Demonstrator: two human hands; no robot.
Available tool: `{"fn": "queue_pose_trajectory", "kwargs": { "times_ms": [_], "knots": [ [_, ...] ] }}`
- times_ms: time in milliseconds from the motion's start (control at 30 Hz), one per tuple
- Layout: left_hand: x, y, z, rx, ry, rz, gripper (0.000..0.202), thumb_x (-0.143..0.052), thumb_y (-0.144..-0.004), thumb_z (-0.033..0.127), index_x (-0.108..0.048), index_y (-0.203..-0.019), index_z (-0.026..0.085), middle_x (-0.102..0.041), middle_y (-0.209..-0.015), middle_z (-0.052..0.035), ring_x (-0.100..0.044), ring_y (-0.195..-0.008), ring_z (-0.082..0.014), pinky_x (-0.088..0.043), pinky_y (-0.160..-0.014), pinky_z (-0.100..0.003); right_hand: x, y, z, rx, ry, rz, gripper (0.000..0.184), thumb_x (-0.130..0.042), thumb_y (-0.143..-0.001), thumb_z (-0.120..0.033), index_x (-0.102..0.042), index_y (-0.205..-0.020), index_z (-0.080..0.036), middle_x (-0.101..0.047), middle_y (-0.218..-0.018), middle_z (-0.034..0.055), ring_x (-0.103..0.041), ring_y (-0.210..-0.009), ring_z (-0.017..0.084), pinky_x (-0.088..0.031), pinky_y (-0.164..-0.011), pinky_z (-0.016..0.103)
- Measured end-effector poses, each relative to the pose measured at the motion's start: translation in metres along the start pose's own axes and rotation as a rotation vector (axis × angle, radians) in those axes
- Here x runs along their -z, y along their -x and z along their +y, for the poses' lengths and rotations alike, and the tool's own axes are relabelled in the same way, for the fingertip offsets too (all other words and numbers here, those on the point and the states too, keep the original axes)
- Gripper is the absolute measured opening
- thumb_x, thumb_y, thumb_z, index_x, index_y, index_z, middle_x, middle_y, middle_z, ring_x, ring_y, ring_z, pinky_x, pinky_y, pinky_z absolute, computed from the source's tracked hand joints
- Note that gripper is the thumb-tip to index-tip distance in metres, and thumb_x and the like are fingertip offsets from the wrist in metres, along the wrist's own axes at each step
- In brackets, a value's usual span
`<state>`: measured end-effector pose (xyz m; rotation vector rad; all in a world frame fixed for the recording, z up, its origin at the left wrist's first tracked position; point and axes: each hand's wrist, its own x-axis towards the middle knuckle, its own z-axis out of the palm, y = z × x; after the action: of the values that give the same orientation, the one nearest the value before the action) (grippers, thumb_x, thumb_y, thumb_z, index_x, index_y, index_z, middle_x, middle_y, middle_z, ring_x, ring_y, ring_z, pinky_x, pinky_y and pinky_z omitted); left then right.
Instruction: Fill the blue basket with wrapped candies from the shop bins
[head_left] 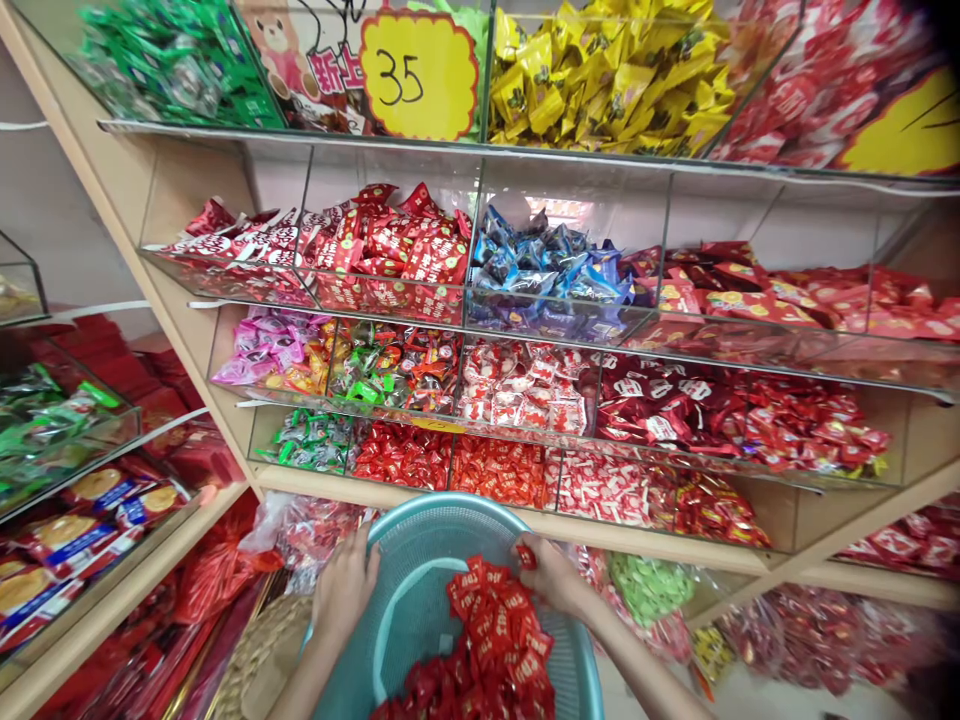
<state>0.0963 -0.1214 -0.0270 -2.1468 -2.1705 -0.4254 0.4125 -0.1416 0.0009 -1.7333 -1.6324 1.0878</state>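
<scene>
Teal plastic basket (pixel 420 520) and its red candy packets (pixel 487 635), both cut off by the bottom edge.

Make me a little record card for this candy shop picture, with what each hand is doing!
Place: shelves of clear candy bins
Left hand: on the rim of a teal plastic basket
Right hand: pinching a small red packet
In basket: red candy packets
Sign: yellow price sign reading 35
</scene>
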Motion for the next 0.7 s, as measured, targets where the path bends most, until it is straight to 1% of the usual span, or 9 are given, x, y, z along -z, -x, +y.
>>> {"fn": "queue_pose_trajectory", "kwargs": {
  "times_ms": [100,167,233,300,400,500,600,700],
  "knots": [
    [-0.002,0.0,-0.001,-0.006,0.005,0.013,0.043,-0.027,-0.089,0.032,-0.049,-0.121,0.015,-0.062,-0.11,-0.012,-0.059,-0.097,-0.0212,-0.046,-0.081,-0.032,-0.002,0.005,-0.009,-0.083,-0.167,-0.168,0.029,-0.053,-0.059,-0.02,-0.055,-0.087,-0.022,-0.051,-0.074,-0.0031,-0.048,-0.056,0.01,-0.04,-0.041,0.019],
    [-0.003,0.0,-0.002,-0.007,0.012,0.027,0.042,-0.028,-0.089,0.032,-0.049,-0.121,0.015,-0.063,-0.108,-0.012,-0.059,-0.097,-0.0216,-0.046,-0.08,-0.032,-0.006,0.007,-0.009,-0.132,-0.179,-0.245,0.029,-0.053,-0.057,-0.019,-0.055,-0.086,-0.021,-0.049,-0.071,-0.0036,-0.048,-0.056,0.01,-0.042,-0.04,0.019],
    [-0.003,0.001,-0.001,-0.008,0.017,0.035,0.042,-0.029,-0.088,0.032,-0.049,-0.121,0.015,-0.063,-0.107,-0.0117,-0.059,-0.096,-0.0216,-0.046,-0.079,-0.032,-0.01,0.006,-0.005,-0.167,-0.119,-0.262,0.029,-0.053,-0.054,-0.017,-0.054,-0.083,-0.02,-0.047,-0.069,-0.004,-0.048,-0.053,0.01,-0.043,-0.039,0.021],
    [-0.003,0.0,-0.001,-0.008,0.014,0.031,0.042,-0.029,-0.089,0.032,-0.049,-0.121,0.016,-0.063,-0.107,-0.0115,-0.06,-0.096,-0.0214,-0.046,-0.079,-0.032,-0.012,0.004,0.0,-0.173,-0.064,-0.25,0.028,-0.052,-0.053,-0.015,-0.053,-0.081,-0.019,-0.047,-0.07,-0.0036,-0.048,-0.05,0.01,-0.043,-0.037,0.023],
    [-0.002,0.0,-0.001,0.001,0.005,0.018,0.042,-0.029,-0.088,0.031,-0.048,-0.121,0.015,-0.062,-0.109,-0.0116,-0.06,-0.096,-0.0214,-0.046,-0.08,-0.032,-0.011,0.003,0.003,-0.171,-0.09,-0.217,0.029,-0.053,-0.055,-0.016,-0.054,-0.083,-0.02,-0.049,-0.073,-0.0028,-0.049,-0.052,0.01,-0.044,-0.038,0.022],
    [-0.002,0.0,-0.001,0.0,0.009,0.025,0.042,-0.029,-0.088,0.031,-0.048,-0.122,0.015,-0.062,-0.108,-0.012,-0.06,-0.095,-0.0216,-0.046,-0.079,-0.032,-0.003,0.006,-0.005,-0.177,-0.254,-0.229,0.028,-0.057,-0.059,-0.021,-0.055,-0.087,-0.021,-0.052,-0.076,-0.001,-0.054,-0.068,0.015,-0.048,-0.044,0.022],
    [-0.003,0.0,-0.001,-0.005,0.008,0.033,0.042,-0.029,-0.088,0.031,-0.049,-0.121,0.016,-0.063,-0.107,-0.0119,-0.06,-0.095,-0.0217,-0.046,-0.079,-0.032,0.004,0.01,-0.015,-0.221,-0.486,-0.253,0.029,-0.059,-0.063,-0.027,-0.056,-0.092,-0.021,-0.056,-0.085,0.0018,-0.055,-0.085,0.018,-0.054,-0.053,0.027],
    [-0.005,0.001,-0.002,-0.005,0.003,0.026,0.042,-0.029,-0.088,0.032,-0.049,-0.121,0.014,-0.063,-0.107,-0.012,-0.06,-0.094,-0.0221,-0.046,-0.079,-0.033,0.006,0.011,-0.019,-0.268,-0.695,-0.281,0.031,-0.061,-0.066,-0.028,-0.056,-0.096,-0.02,-0.058,-0.091,0.003,-0.055,-0.089,0.016,-0.055,-0.06,0.027]
  ]
}}
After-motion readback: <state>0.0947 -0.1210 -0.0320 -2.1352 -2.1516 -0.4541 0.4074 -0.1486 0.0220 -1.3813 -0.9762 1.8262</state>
